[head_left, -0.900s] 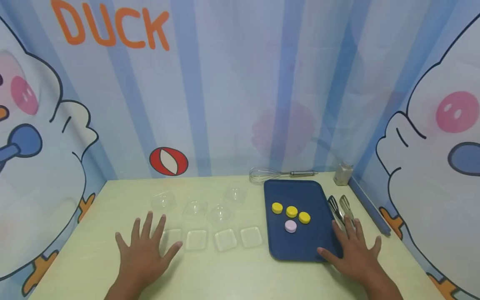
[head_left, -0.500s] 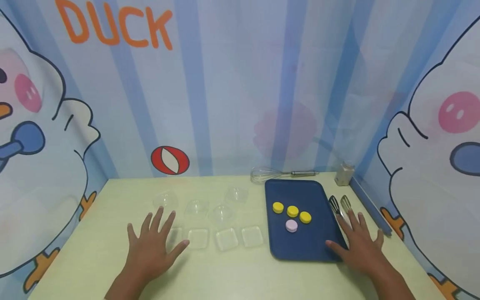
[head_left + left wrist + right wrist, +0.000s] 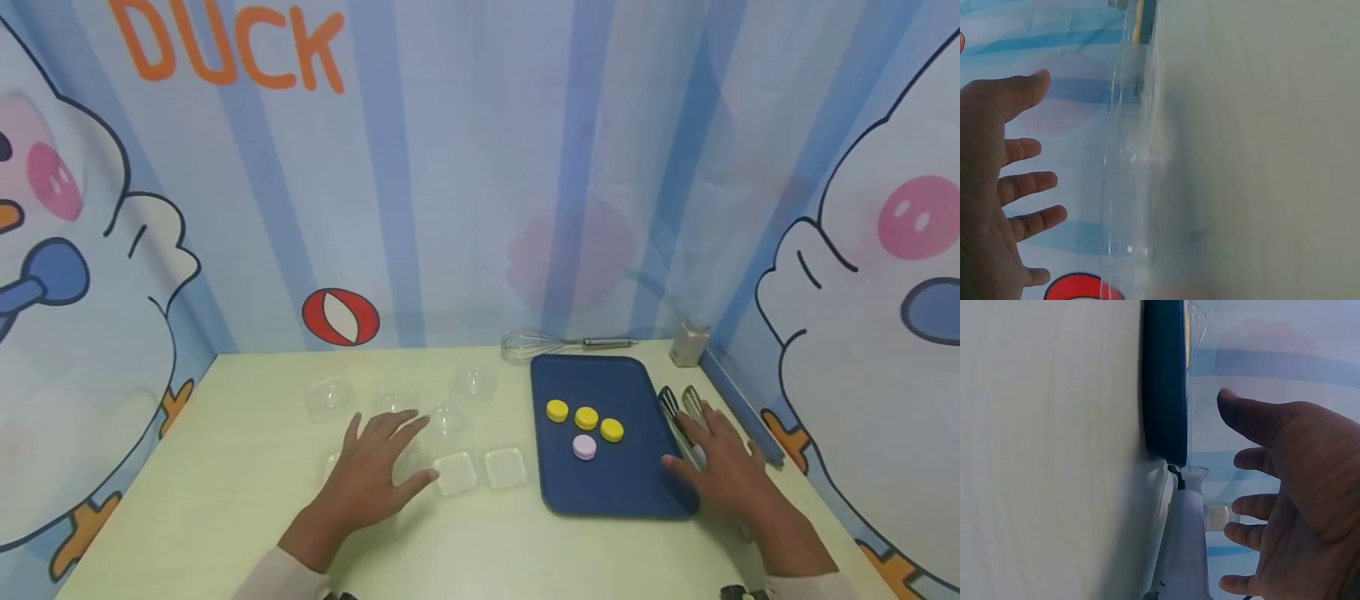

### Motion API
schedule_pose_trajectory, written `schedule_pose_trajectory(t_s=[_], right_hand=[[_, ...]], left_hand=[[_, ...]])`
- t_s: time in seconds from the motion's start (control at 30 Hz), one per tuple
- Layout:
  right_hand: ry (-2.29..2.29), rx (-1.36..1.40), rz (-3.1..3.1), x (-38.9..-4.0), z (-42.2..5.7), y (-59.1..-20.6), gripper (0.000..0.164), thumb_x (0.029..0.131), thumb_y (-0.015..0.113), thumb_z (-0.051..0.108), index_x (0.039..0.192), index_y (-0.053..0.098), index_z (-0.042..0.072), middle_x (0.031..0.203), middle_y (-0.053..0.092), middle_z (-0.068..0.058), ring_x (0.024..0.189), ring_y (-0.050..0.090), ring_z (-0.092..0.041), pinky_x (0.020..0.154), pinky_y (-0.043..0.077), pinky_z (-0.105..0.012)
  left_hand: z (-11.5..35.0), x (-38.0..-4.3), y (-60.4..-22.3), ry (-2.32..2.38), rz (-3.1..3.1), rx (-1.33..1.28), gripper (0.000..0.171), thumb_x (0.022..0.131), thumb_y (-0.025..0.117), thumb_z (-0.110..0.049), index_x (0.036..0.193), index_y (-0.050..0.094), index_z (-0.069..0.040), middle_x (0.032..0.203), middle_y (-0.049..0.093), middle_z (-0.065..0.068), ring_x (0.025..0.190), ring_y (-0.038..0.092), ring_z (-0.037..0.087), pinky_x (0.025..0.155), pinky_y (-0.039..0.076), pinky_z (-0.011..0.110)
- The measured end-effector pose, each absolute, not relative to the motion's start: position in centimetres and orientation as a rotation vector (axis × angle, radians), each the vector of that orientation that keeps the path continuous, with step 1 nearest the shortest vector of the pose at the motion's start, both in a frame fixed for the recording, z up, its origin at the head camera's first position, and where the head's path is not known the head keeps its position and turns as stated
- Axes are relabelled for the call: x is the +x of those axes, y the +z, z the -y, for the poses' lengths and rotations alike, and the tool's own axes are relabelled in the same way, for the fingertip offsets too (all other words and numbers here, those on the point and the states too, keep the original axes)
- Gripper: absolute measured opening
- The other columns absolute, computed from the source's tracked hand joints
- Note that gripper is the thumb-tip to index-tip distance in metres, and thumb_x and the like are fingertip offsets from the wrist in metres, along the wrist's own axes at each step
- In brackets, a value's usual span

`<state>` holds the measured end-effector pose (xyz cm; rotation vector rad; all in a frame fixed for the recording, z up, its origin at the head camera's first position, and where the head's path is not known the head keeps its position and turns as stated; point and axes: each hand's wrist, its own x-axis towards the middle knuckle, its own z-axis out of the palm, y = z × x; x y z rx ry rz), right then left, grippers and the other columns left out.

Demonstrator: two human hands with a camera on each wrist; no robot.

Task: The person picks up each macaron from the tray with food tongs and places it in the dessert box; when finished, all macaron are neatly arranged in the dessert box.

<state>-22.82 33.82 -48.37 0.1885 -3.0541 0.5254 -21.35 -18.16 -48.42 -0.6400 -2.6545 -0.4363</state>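
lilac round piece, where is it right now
In the head view, the lilac round piece lies on the dark blue tray, right of the picture's middle, just nearer the person than the three yellow round pieces.

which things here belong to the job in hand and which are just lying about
Likely part of the job:
clear plastic squares, under the left hand
clear plastic covers
blue tray
three yellow discs
lilac disc

Likely just lying about:
whisk
jar
kitchen tools, though the right hand hovers over them

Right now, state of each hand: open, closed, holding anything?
Left hand: open, holding nothing, above the clear plastic pieces.
Right hand: open, holding nothing, by the blue tray.
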Motion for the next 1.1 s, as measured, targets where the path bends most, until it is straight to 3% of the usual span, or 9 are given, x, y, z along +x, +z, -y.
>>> schedule_pose_trajectory(t_s=[0.3,0.53,0.8,1.1], right_hand=[[0.515,0.135,3.045,-23.7,-34.9,-48.5,0.081,0.106,0.067,0.048,0.166,0.039,0.001,0.168,0.024,-0.045,0.148,0.03,-0.074,0.104,0.031,-0.095],[0.586,0.124,3.025,-23.7,-35.5,-49.3,0.078,0.108,0.067,0.041,0.165,0.038,-0.003,0.162,0.03,-0.051,0.143,0.038,-0.075,0.102,0.043,-0.086],[0.577,0.142,3.004,-23.5,-36.0,-49.7,0.071,0.109,0.067,0.035,0.163,0.042,-0.005,0.159,0.036,-0.05,0.14,0.043,-0.073,0.103,0.045,-0.083],[0.618,0.18,3.035,-23.4,-36.2,-50.1,0.06,0.109,0.063,0.015,0.162,0.043,-0.003,0.156,0.045,-0.046,0.141,0.047,-0.069,0.11,0.044,-0.079]], left_hand=[[14.7,-22.4,-48.5,-0.538,2.687,-0.756,0.067,0.096,0.078,-0.053,0.154,0.063,-0.023,0.154,0.065,0.006,0.145,0.057,0.036,0.12,0.031,0.085],[12.7,-23.1,-48.9,-0.635,2.736,-0.768,0.067,0.095,0.078,-0.053,0.154,0.064,-0.024,0.155,0.064,0.007,0.147,0.056,0.038,0.12,0.027,0.087],[11.5,-23.1,-50.0,-0.642,2.754,-0.796,0.067,0.094,0.078,-0.054,0.152,0.065,-0.024,0.153,0.065,0.008,0.145,0.057,0.039,0.119,0.028,0.088],[10.2,-23.7,-50.4,-0.558,2.797,-0.804,0.066,0.094,0.078,-0.058,0.151,0.065,-0.027,0.152,0.065,0.007,0.144,0.056,0.037,0.122,0.029,0.084]])
